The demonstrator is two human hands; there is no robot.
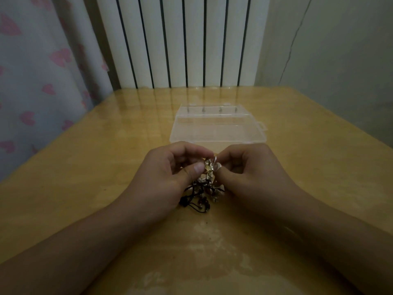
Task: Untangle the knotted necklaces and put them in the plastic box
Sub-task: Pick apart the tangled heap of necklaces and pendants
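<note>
A tangle of necklaces (207,184) is held between two hands just in front of the plastic box (218,127), which lies open on the wooden table (85,158). The upper, metallic part of the tangle is pinched by the left hand (168,173), its thumb and curled fingers closed on it. The same part is pinched from the other side by the right hand (251,169), its fingers likewise curled round it. Dark cords hang from the tangle down to the table, nearer the person than the box. Behind the box a white radiator (182,41) is seen, with a heart-patterned curtain (38,71) to the left of it.
</note>
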